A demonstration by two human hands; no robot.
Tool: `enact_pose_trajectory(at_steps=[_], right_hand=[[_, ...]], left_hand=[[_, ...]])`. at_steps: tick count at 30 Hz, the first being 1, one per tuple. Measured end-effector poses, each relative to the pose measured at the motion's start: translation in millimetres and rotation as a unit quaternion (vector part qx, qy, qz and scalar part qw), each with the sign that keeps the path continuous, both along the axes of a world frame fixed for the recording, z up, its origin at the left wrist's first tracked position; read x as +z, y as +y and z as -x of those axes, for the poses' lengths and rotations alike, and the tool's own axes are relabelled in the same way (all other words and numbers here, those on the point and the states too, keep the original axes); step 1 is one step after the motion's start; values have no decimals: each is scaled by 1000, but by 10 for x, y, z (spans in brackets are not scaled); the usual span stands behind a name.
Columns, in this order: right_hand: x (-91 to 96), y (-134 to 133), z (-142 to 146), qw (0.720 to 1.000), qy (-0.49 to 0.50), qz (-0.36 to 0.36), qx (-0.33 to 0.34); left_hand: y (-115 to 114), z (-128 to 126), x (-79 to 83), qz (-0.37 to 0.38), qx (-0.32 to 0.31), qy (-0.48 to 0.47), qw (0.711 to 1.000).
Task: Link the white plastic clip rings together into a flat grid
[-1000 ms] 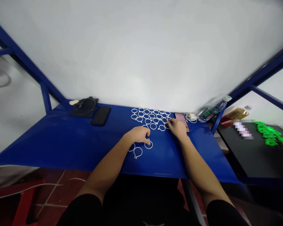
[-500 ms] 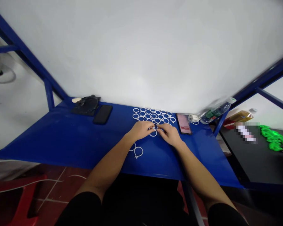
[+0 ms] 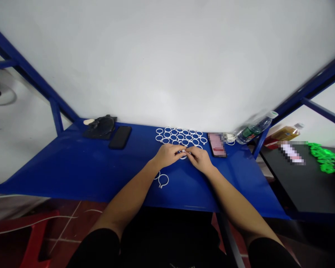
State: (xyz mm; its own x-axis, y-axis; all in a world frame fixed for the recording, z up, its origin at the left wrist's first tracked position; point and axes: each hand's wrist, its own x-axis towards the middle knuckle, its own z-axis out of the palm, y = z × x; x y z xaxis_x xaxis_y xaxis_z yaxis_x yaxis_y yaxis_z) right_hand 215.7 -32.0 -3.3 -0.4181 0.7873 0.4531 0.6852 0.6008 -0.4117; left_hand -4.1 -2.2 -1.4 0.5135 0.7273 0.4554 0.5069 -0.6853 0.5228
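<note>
Both of my hands meet over the blue tabletop (image 3: 100,169), fingertips pinched together at one white plastic ring (image 3: 183,158). My left hand (image 3: 168,155) is closed on its left side, thumb and fingers at the small clasp. From the other side my right hand (image 3: 201,159) pinches it too. Fingers cover most of this ring. Just beyond them, several white rings (image 3: 181,134) lie flat in rows near the wall. Close to my left forearm rests another white ring (image 3: 163,174) with a small split tab, beside one partly hidden by the arm.
A black phone (image 3: 120,137) and a crumpled black bag (image 3: 100,127) lie at left. To the right are a lit phone (image 3: 217,144), a white cable (image 3: 230,138) and a tilted plastic bottle (image 3: 254,130). Green pieces (image 3: 325,158) lie on a black side table (image 3: 309,190).
My hands have drawn closer together, and their fingertips now cover more of the ring between them. The view has shifted slightly; the other rings lie as before.
</note>
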Motion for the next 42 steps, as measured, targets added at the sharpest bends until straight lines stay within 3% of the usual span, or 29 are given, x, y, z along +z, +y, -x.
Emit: enact_pose_trajectory(at_steps=[8,15,18,22,25,28,31,35,42], right_hand=[[-74,56,-44,997,54,-54,-5],[-63,35,3,998,45,-20,31],[-84,51,-4,999,42,-14,17],[-125,78,-43,999,39,-15,-11],[-91,69,-41,999,41,-24,-13],[10,38,23,999,18,-29,9],[98,-13,117,997,-44,-19,55],[98,-138,229,991,-98,-4,89],[66,-319,531,984,-110,-3,139]], left_hand=[[13,6,44,-15,-52,-84,995],[-44,-19,73,-35,-15,-59,998],[-10,18,91,-45,-5,-48,998],[192,237,74,-41,92,-69,993],[431,504,-9,-19,206,-123,971],[645,759,-141,11,269,-169,948],[762,924,-281,68,275,-209,936],[768,994,-440,120,240,-171,948],[669,933,-561,117,237,-107,959]])
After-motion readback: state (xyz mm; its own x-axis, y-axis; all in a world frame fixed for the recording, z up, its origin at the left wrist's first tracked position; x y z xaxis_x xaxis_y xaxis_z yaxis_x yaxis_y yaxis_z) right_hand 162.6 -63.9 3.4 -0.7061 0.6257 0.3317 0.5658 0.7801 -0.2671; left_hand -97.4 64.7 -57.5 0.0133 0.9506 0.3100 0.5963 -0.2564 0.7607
